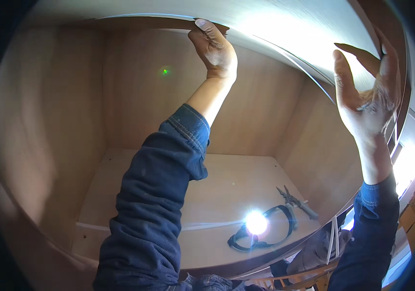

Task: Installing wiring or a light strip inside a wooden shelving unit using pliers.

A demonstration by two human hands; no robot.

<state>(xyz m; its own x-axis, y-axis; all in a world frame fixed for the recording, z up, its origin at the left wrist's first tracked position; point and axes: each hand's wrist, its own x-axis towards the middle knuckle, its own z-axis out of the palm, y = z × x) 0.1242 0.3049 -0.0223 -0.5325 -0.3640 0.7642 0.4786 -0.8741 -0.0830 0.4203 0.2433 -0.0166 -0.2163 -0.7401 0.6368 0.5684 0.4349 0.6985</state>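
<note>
My left hand [213,51] is raised at top centre, gripping the edge of a pale overhead panel [275,19], thumb in front. A dark brown strip [139,23] and a thin pale cable or edging [304,72] run along it. My right hand [365,92] is up at the right, thumb upright and fingers hooked at that panel's edge, partly lost in glare. Below, on the wooden cabinet's bottom board [207,194], lie a lit headlamp [256,223] with its dark strap and a pliers-like tool [290,196] beside another hand tool [307,208].
The wood-faced cabinet walls [47,121] surround my arms, with a small green light spot on the back wall [144,97]. Past the right edge are a bright opening [406,165], white cables [334,237], a grey fabric item [309,254] and some tan boards [413,213] lower down.
</note>
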